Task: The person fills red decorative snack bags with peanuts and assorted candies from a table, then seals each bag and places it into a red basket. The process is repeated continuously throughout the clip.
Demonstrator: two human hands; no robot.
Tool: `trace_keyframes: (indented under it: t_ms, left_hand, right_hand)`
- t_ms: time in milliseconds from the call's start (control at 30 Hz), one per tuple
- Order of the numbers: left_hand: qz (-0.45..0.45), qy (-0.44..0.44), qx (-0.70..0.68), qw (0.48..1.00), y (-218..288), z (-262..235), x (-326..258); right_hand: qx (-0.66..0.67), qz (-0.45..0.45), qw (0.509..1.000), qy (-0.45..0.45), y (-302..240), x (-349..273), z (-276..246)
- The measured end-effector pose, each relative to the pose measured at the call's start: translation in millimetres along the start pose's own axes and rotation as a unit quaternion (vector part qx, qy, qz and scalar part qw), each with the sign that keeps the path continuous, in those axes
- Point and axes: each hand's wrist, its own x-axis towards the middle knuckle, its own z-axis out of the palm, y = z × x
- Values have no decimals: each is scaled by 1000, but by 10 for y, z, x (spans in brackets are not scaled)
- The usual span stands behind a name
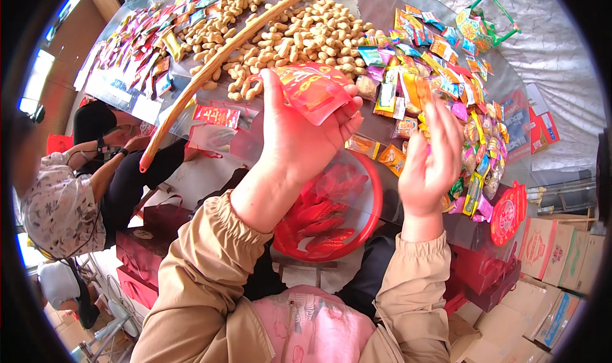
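Note:
My left hand [296, 130], palm up, holds a red pouch [317, 90] with gold print between thumb and curled fingers. It hovers at the near edge of a heap of unshelled peanuts [319, 35]. My right hand [428, 156] is at the pile of small wrapped snacks [472, 86], its fingers stretched out and its thumb apart. Bright wrappers lie just beyond the fingertips; no packet shows clearly in that hand. Below and between my forearms stands a red-rimmed basin [378, 194] with several red pouches [319, 219] inside.
A long wooden stick [223, 56] slants across the peanuts and past the table's left edge. Slim packets [131, 54] cover the far left. A green-handled bag [478, 31] stands at the far right. Another person [64, 203] sits left; cardboard boxes [551, 251] stand right.

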Motion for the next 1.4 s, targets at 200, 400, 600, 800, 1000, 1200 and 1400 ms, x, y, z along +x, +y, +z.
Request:
trace_keyframes:
  t_ms: [200, 400, 600, 800, 1000, 1200, 1400]
  left_hand:
    - [13, -1, 17, 1000, -67, 1, 4]
    - [11, -40, 16, 999, 1, -60, -6]
    - [2, -31, 49, 998, -39, -61, 29]
    - [-12, -38, 114, 993, -135, -2, -23]
    - [-3, -32, 145, 989, -95, -72, 22]
    - [11, -15, 100, 995, -153, -6, 12]
    - [-58, -122, 72, 988, -187, -132, -13]
  right_hand:
    - [14, -172, 978, -120, -383, -41, 130]
    - [54, -169, 972, -155, -416, -58, 124]
    - [121, -152, 972, -134, -359, -67, 167]
    - [34, -95, 986, -135, -374, -79, 195]
    - [48, -103, 987, -114, -378, -75, 201]
    - [-52, -84, 982, -160, -357, -133, 173]
    - [28, -141, 985, -95, -281, -84, 20]
